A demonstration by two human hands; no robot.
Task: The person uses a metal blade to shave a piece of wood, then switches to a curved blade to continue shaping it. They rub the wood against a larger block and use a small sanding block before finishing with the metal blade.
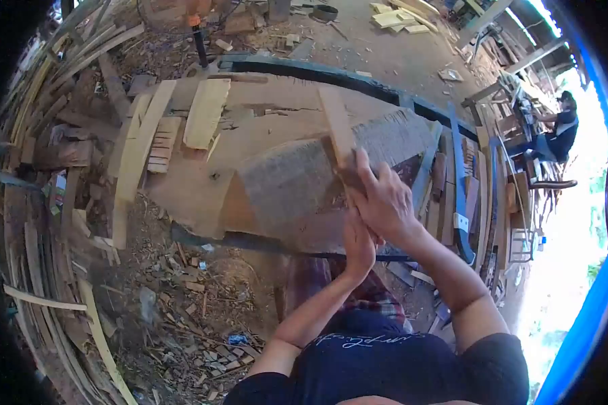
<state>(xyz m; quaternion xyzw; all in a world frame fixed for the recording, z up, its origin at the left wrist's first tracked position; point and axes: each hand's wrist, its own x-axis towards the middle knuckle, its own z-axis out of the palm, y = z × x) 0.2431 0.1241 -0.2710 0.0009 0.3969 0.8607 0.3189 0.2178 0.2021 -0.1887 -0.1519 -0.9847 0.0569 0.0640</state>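
A narrow, light wooden strip (336, 115) slants away from me over the workbench (277, 101), its far end resting beyond a weathered grey board (290, 175). My left hand (360, 244) is closed round the near end of the strip, close to the bench's front edge. Just beyond it, my right hand (388, 199) presses down over the strip with its fingers curled onto it. A darker brown patch shows at the right fingertips; I cannot tell whether it is a separate piece. The palm hides the strip's near part.
Pale boards (208, 113) and a long plank (138, 162) lie at the bench's left. A handsaw (459, 182) rests on the right among wood strips. Offcuts and shavings (203, 337) cover the floor. Far right, a person (557, 128) sits near a stack of timber.
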